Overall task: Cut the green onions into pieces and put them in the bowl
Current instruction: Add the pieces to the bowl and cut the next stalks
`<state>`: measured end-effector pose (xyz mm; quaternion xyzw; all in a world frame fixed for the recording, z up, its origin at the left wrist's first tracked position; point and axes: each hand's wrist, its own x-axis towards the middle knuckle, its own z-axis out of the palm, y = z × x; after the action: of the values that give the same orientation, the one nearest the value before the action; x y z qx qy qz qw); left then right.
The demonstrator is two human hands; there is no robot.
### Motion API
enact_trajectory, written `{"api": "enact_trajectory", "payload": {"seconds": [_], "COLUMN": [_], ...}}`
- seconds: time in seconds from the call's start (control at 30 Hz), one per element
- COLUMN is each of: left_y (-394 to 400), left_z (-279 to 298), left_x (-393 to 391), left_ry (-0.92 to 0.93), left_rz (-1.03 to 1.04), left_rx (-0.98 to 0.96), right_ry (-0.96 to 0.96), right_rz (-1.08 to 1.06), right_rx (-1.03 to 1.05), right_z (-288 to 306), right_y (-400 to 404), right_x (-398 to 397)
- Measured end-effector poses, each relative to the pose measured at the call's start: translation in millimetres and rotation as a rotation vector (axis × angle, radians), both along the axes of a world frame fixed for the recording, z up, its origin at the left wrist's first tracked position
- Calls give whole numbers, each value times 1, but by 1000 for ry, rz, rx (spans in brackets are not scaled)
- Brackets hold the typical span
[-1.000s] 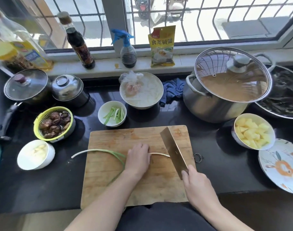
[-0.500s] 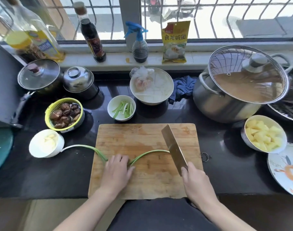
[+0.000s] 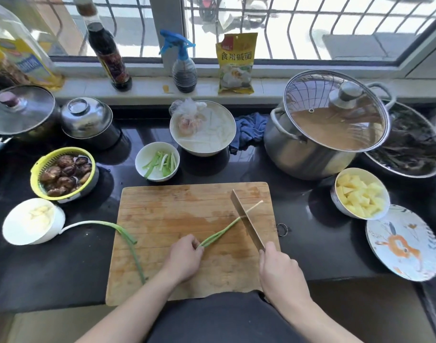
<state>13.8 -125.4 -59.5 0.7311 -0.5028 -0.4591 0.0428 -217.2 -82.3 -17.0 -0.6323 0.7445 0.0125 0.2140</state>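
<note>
Cleaver (image 3: pixel 246 217) meets onion (image 3: pixel 224 230) on board (image 3: pixel 177 219).
Left hand (image 3: pixel 184 258) pinches stalk, right hand (image 3: pixel 278 271) grips handle; loose stalk could roll, misplacing the cut.

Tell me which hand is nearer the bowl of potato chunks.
Right. The right hand grips the cleaver just left of and below the potato bowl; the left hand sits farther left, mid-board, pinching the green onion.

You're facing a barred window (image 3: pixel 286 23) with bright daylight, pale sill (image 3: pixel 147 89) below, glossy black tabletop (image 3: pixel 318 233) in front.
</note>
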Motion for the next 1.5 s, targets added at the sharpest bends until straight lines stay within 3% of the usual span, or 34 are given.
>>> {"api": "enact_trajectory", "payload": {"seconds": [0.4, 0.6, 0.8, 1.0, 1.17, 1.5], "left_y": [-8, -4, -4, -5, -7, 3], "left_z": [2, 3, 2, -3, -8, -4], "left_x": [7, 18, 10, -4, 0, 7], "left_ry": [58, 36, 42, 50, 13, -38], "left_rz": [40, 56, 91, 81, 49, -8], "left_rx": [53, 54, 0, -23, -30, -112], "right_ry": [110, 28, -138, -96, 6, -165], "right_rz": [77, 79, 68, 172, 141, 112], "right_rx": [104, 65, 2, 110, 263, 109], "right_z": [-18, -16, 7, 9, -2, -3], "right_y": [-19, -53, -27, -1, -12, -43], "right_x": [11, 21, 6, 13, 35, 57]}}
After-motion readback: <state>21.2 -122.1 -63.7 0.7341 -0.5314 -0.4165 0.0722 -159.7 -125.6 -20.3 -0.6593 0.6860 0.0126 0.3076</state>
